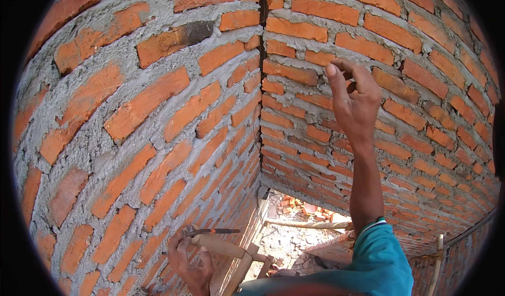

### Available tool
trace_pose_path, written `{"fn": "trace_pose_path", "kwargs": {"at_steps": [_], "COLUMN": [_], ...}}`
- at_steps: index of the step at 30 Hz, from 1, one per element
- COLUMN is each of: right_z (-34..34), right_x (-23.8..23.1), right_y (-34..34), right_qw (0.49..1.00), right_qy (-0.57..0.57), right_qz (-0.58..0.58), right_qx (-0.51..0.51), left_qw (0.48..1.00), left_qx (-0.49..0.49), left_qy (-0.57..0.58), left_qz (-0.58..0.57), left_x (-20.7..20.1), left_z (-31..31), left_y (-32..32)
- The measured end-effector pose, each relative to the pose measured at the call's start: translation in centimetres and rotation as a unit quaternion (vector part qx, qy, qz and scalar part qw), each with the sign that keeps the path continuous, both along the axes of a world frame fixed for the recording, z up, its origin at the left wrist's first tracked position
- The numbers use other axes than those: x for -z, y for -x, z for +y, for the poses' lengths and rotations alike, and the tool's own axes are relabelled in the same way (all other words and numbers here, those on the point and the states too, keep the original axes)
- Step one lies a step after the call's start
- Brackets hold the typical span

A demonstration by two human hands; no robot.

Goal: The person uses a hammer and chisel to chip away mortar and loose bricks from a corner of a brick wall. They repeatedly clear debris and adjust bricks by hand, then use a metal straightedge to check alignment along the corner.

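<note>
Raised in front of the right-hand brick wall [400, 77] is my right hand [357, 98]. Its thumb and bent index finger come together in a pinch; anything between them is too small to make out. Low at the left, my left hand [190, 264] is half curled, thumb apart, beside the left-hand brick wall [152, 101]. Its upper fingers appear to grip the near end of a slim dark tool with an orange mark [218, 231]. The tool's exact kind is unclear. Just beneath it lies the end of a round wooden pole [223, 246].
A narrow dark vertical gap [261, 59] separates the two walls at the corner. Below are timber scaffold pieces [244, 269], a horizontal pole [307, 224] and rubble-strewn ground [286, 243] with broken bricks [300, 205]. An upright pole [436, 267] stands at the lower right.
</note>
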State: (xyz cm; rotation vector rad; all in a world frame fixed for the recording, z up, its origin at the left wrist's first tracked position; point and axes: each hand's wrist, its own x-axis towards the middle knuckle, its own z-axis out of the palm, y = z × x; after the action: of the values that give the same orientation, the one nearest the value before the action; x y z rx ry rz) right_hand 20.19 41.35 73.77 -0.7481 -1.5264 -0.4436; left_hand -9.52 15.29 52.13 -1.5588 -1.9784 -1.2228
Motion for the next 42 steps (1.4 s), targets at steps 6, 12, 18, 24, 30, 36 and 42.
{"fn": "trace_pose_path", "kwargs": {"at_steps": [6,12,18,24,30,36,42], "right_z": [7.7,10.6,11.0,7.6,7.6,11.1,11.7], "right_x": [-3.9,-3.7,-4.3,-7.7,-9.5,-11.5,-12.9], "right_y": [3.0,3.6,3.4,2.6,2.7,3.1,3.2], "right_qw": [0.96,0.965,0.976,0.965,0.955,0.951,0.934], "right_qy": [0.267,0.256,0.215,0.209,0.158,0.097,0.096], "right_qz": [-0.053,-0.016,-0.008,-0.118,-0.188,-0.206,-0.263], "right_qx": [0.066,0.056,0.023,0.107,0.165,0.207,0.222], "left_qw": [0.874,0.709,0.587,0.571,0.564,0.401,0.312], "left_qx": [0.321,0.409,0.373,0.314,0.311,0.462,0.506], "left_qy": [-0.215,-0.007,-0.05,-0.077,-0.091,-0.071,-0.04], "left_qz": [-0.296,-0.575,-0.716,-0.754,-0.76,-0.788,-0.803], "left_x": [-12.1,-25.5,-29.6,-31.0,-30.9,-29.4,-29.4], "left_z": [8.1,32.1,42.3,44.9,45.6,46.5,46.2], "left_y": [-7.0,-12.0,-14.3,-16.2,-15.7,-14.0,-13.2]}}
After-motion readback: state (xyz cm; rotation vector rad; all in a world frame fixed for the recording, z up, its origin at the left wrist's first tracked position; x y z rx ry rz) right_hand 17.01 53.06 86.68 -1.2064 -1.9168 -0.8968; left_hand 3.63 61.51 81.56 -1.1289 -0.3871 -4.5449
